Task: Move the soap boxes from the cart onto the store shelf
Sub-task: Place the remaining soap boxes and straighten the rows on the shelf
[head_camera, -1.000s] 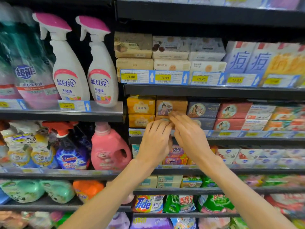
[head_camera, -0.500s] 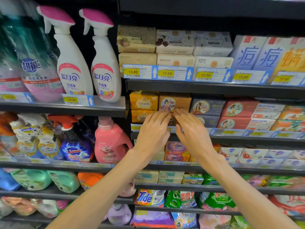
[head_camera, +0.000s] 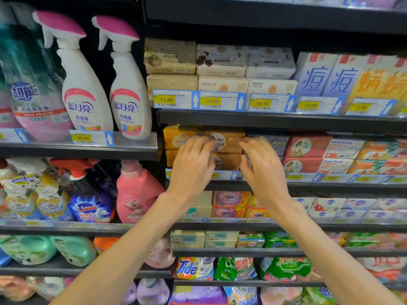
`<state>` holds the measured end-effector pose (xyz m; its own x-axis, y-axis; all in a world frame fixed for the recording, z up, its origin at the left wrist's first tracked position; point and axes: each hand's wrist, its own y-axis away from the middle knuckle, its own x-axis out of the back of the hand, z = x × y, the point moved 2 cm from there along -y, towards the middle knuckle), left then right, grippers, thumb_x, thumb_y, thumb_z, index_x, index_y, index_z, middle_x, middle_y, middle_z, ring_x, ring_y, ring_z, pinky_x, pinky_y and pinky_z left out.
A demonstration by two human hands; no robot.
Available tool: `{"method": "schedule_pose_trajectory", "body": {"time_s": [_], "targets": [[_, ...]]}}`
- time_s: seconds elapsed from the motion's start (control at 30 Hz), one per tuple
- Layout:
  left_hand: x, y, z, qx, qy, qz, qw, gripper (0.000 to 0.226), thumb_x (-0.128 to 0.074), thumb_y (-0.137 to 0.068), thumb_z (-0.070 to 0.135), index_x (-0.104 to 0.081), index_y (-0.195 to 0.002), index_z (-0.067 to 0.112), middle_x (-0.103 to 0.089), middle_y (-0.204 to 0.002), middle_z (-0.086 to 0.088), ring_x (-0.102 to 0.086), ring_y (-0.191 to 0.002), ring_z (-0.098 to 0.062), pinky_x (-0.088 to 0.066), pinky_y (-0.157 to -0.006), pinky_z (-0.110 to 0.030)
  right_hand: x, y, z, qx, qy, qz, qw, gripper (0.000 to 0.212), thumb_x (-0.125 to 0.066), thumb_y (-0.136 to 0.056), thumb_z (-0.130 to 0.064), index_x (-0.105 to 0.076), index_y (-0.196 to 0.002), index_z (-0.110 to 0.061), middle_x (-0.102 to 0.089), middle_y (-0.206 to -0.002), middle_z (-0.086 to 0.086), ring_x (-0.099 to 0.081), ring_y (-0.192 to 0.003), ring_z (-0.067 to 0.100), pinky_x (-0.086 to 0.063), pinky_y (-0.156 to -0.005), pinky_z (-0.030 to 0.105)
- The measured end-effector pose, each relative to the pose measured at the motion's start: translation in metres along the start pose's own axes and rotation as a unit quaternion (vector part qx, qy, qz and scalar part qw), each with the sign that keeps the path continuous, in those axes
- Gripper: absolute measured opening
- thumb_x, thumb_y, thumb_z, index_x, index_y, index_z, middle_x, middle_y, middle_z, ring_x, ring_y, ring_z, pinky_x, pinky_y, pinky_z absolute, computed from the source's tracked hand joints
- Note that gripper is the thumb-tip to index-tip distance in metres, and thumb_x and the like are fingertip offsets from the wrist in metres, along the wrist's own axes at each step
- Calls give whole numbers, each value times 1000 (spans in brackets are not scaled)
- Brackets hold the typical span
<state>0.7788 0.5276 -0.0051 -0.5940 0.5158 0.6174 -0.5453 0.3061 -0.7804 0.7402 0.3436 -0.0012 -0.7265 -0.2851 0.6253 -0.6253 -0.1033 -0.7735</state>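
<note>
Half a second ago my two hands lay almost fingertip to fingertip over the front of the brown soap boxes. Now they have spread apart, and the two stacked boxes show between them. The view has also dropped a little, so the shelves sit lower in the picture.

My left hand (head_camera: 191, 166) reaches up from the lower left, back of the hand towards me, fingers stretched forward and slightly bent against the left end of the brown boxes (head_camera: 226, 148). My right hand (head_camera: 263, 170) comes up from the lower right in the same way, its fingers curving round the right end of the stack. Both hands are blurred at the fingertips, so I cannot tell whether they pinch the boxes or only press on them.

The brown boxes stand one on top of the other on the middle shelf (head_camera: 308, 186), behind a strip of price tags. Yellow boxes (head_camera: 176, 137) sit just to their left, dark blue boxes (head_camera: 277, 144) just to the right, then red ones (head_camera: 306, 146).

On the shelf above are pale soap boxes with tags reading 13.80 and 10.90. To the left stand two white spray bottles (head_camera: 86, 89) with pink triggers. The cart is out of view.
</note>
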Motion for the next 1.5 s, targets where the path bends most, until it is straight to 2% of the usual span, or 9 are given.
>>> {"method": "schedule_pose_trajectory", "body": {"time_s": [0.1,0.17,0.3,0.6,0.93,1.1,1.23,1.37,1.5], "targets": [[2,-21,-6,25,-38,10,999,37,-52,-94,19,-59,-129,11,-60,-128,-8,-53,-119,-29,-42,-102,-38,2,-16,12,-36,65,-1,997,38,-56,-97,-22,-56,-132,-7,-58,-124,11,-48,-122,30,-43,-105,41],[-4,-32,-11,41,-60,-6,997,40,-57,-94,19,-58,-134,12,-61,-133,-10,-55,-124,-32,-42,-109,-43,-3,-24,17,-55,97,-24,993,43,-58,-96,-27,-54,-135,-8,-58,-127,13,-46,-124,35,-41,-106,45],[-17,-41,-17,84,-91,-27,992,50,-63,-94,18,-53,-143,20,-57,-142,-10,-47,-137,-35,-27,-121,-48,-8,-37,23,-80,80,-71,991,39,-56,-98,-33,-59,-132,-13,-60,-129,15,-45,-127,39,-34,-111,51],[-16,-37,-16,78,-133,-20,988,37,-71,-91,22,-66,-127,20,-62,-135,-6,-47,-136,-32,-27,-119,-52,-4,-45,23,-89,27,-81,992,35,-56,-99,-29,-63,-131,-18,-62,-134,10,-43,-134,36,-26,-116,48],[-13,-35,-17,69,-128,-8,989,39,-73,-89,23,-67,-127,21,-63,-134,-5,-48,-135,-31,-28,-118,-53,-8,-37,24,-63,28,-63,996,37,-53,-100,-32,-59,-134,-20,-59,-137,5,-38,-135,30,-26,-115,47],[-9,-30,-17,60,-91,6,994,39,-61,-97,29,-59,-135,17,-60,-137,-7,-48,-134,-31,-32,-117,-49,0,-26,19,-47,31,-42,998,48,-56,-99,-31,-48,-144,-16,-56,-137,8,-42,-133,29,-35,-113,44],[0,-9,10,-13,-31,30,999,35,-59,-97,21,-58,-131,13,-60,-128,-6,-52,-123,-28,-40,-109,-44,16,5,19,-26,7,-20,999,39,-59,-97,-22,-56,-135,-10,-59,-135,5,-48,-131,26,-35,-114,42],[-12,10,56,-81,28,-38,996,35,-57,-95,15,-59,-131,13,-60,-130,-4,-53,-125,-26,-38,-111,-41,27,36,38,-55,20,-70,996,38,-58,-98,-21,-58,-135,-13,-59,-138,4,-51,-132,21,-34,-116,41],[-40,11,93,-69,54,-91,992,41,-59,-92,14,-59,-133,12,-59,-134,-5,-52,-128,-23,-42,-110,-37,33,42,60,-79,28,-106,991,41,-58,-97,-22,-56,-137,-13,-57,-141,3,-51,-132,19,-39,-110,34]]}}
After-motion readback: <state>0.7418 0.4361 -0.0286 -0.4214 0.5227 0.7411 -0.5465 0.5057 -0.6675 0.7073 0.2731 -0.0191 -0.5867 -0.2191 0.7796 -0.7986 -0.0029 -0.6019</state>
